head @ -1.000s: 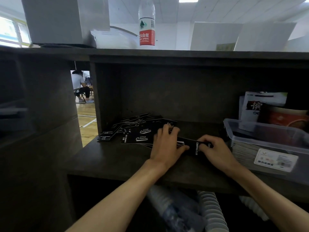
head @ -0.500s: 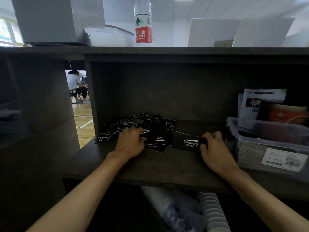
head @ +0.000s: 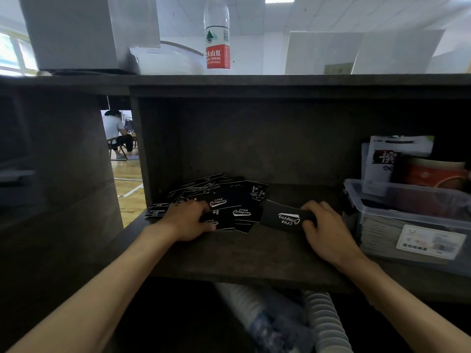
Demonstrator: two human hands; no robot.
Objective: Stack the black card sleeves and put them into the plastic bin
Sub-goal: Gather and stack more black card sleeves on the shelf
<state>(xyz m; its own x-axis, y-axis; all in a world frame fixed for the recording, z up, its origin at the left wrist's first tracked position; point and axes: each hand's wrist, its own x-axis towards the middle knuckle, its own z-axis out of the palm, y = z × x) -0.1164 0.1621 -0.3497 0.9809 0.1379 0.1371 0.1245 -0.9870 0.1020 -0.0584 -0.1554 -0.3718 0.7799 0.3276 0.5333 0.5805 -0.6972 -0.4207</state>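
Note:
Several black card sleeves with white lettering lie in a loose pile [head: 229, 200] on the dark shelf [head: 229, 253], left of centre. My left hand [head: 190, 220] rests on the pile's near left part, fingers curled over some sleeves. My right hand [head: 325, 228] grips a small stack of black sleeves [head: 283, 217], held a little right of the pile. The clear plastic bin [head: 397, 212] stands at the right end of the shelf, just beyond my right hand, with printed cards inside and a white label on its front.
A water bottle [head: 217, 36], a white box [head: 76, 31] and white boards stand on the shelf top above. Packets and a red cup [head: 433, 174] sit behind the bin. Stacked cups [head: 321, 324] lie below the shelf. A person sits far off at the left [head: 116, 133].
My left hand moved left from beside the right hand onto the pile and settled there. My right hand gathered the sleeves and shifted them slightly toward the bin.

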